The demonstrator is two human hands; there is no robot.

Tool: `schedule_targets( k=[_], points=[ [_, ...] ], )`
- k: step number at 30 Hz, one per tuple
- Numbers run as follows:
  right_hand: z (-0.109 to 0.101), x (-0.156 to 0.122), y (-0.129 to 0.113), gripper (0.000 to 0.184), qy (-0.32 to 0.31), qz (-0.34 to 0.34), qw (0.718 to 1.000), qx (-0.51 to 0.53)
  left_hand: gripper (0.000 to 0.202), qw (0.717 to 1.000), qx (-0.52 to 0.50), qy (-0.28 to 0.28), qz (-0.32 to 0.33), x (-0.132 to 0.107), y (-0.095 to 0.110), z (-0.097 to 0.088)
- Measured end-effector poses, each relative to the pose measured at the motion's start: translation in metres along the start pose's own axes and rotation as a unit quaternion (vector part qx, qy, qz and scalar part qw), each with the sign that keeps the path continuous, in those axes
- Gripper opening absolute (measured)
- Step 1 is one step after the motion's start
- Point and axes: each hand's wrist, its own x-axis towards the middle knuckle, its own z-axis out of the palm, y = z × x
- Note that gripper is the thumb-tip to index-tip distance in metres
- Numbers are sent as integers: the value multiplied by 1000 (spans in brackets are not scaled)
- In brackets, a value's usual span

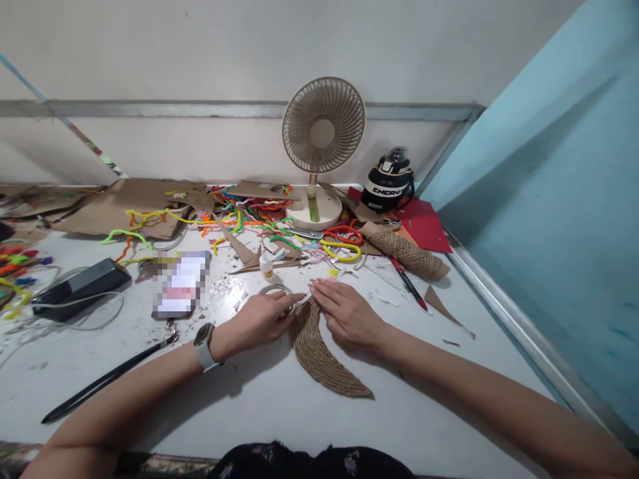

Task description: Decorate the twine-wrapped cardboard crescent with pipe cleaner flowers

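Observation:
A crescent covered in rows of brown twine lies on the white table, its lower tip pointing right. At its upper left edge, my left hand grips it with bent fingers, the index finger stretched toward the upper tip. My right hand lies along the other side, fingers straight and close together over the upper end. That tip is partly hidden by the fingers. Just beyond my left hand are a roll of tape, partly covered, and a small white glue bottle standing upright.
Behind stand a fan and a black bottle. Scissors, a twine roll, a red-and-black pen and cardboard lie around, among colourful pipe cleaners. To the left are a phone and a black device.

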Motion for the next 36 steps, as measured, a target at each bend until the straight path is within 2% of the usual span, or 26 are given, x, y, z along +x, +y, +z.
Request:
schedule_targets(
  k=[4, 6, 9, 12, 16, 19, 21, 22, 23, 25, 27, 32, 36],
  points=[
    [2, -1, -10, 65, -41, -8, 999, 21, 41, 999, -48, 8, -13, 1, 1, -3],
    [3, -1, -10, 67, -45, -10, 999, 23, 37, 999, -40, 20, -19, 2, -1, -3],
    [5, -1, -7, 67, -34, -6, 999, 28, 27, 998, 64, 21, -9, 3, -2, -2],
    [5, -1, -8, 67, -33, -2, 999, 30, 25, 980, 193, 29, 22, 4, -3, 2],
    [-4, 0, -7, 62, -63, -12, 997, 37, 20, 962, 266, 19, 56, 3, -3, 7],
    [-23, 9, 15, 49, -15, 3, 999, 39, 16, 959, 277, 10, 56, 2, -1, 11],
    [-38, 21, 42, 45, 60, 96, 994, 11, 15, 958, 279, 6, 61, 2, 1, 12],
    [-45, 28, 58, 45, 73, 146, 987, -17, 15, 958, 278, 4, 63, 1, 2, 12],
    [-51, 36, 74, 44, 54, 183, 980, -49, 16, 959, 278, 3, 62, 1, 3, 12],
    [-59, 51, 102, 44, -54, 225, 967, -111, 18, 960, 275, 7, 54, 0, 5, 11],
    [-61, 64, 120, 41, -106, 219, 963, -113, 20, 962, 269, 16, 49, -1, 6, 10],
    [-56, 88, 137, 40, -202, 200, 954, -100, 18, 962, 261, 50, 67, -2, 5, 12],
    [-54, 100, 141, 52, -261, 198, 940, -99, 10, 956, 271, 76, 83, -1, 2, 15]
  ],
)
